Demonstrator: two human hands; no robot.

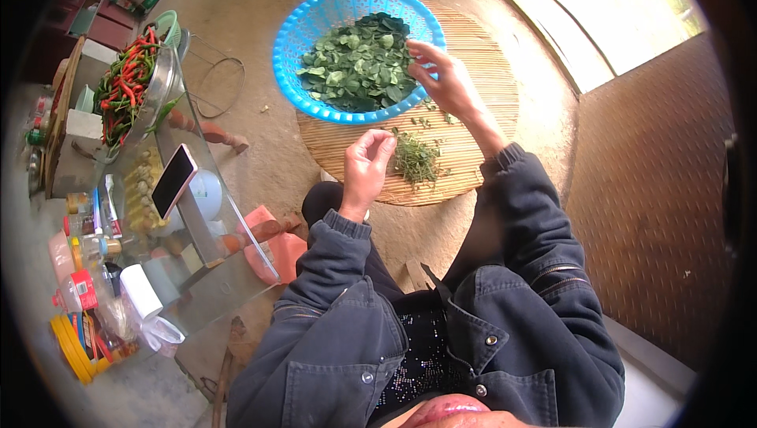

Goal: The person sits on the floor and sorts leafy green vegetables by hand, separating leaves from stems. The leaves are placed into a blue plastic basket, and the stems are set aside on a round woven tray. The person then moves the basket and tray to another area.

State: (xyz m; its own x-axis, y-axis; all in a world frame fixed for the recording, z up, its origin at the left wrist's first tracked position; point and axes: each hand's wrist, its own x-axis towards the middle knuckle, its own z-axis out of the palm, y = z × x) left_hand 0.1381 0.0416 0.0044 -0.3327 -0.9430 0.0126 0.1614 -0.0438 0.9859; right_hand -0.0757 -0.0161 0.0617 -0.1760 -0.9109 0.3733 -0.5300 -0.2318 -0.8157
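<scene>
A blue plastic basket (287, 88) with a pierced wall holds a heap of green leaves (355, 67). My right hand (443, 79) is over its right rim, fingers apart beside the leaves, with nothing visible between them. Below the basket, my left hand (366, 167) has thumb and forefinger pinched together. Small greenery shows by those fingertips, but whether they grip a stem is unclear. Just right of that hand lies a pile of thin green stems (417, 159) on a round slatted mat (473, 126). The basket covers part of the mat.
Left of me stands a glass-topped table (236, 215) bearing a smartphone (175, 181), several jars and a metal bowl (162, 82) of red and green chillies (127, 85). A pink plastic bag (281, 256) sits below its edge. A patterned brown panel (656, 191) rises at right.
</scene>
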